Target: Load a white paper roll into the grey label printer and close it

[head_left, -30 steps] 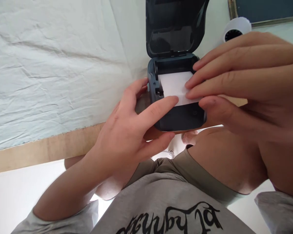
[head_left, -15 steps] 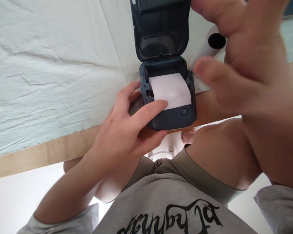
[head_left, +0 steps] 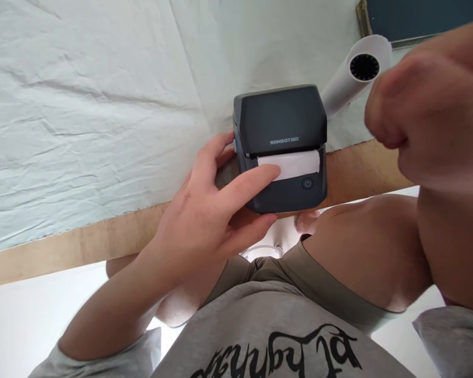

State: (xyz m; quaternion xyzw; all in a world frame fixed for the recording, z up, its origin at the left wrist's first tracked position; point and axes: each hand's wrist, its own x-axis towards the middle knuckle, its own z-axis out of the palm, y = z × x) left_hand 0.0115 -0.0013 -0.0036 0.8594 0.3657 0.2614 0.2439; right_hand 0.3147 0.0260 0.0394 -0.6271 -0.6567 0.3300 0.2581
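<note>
A dark label printer, marked NIIMBOT, sits at the table's front edge with its lid down. White label paper comes out from under the lid over the front, beside a round power button. My left hand grips the printer from its left side: one fingertip presses on the paper, the thumb is at the lower front edge, and other fingers reach round the left side. To the right, apart from the printer, my right hand is raised with its fingers curled in, slightly blurred. I see nothing in it.
A white cylinder with a dark round end lies behind the printer on the right. At the far right back is a dark blue flat object. A pale wrinkled cloth covers the table up to its wooden edge.
The printer's lid, raised before, is now down over the paper roll. My right hand has moved right and curled its fingers. The printer and my left hand have shifted slightly right.
</note>
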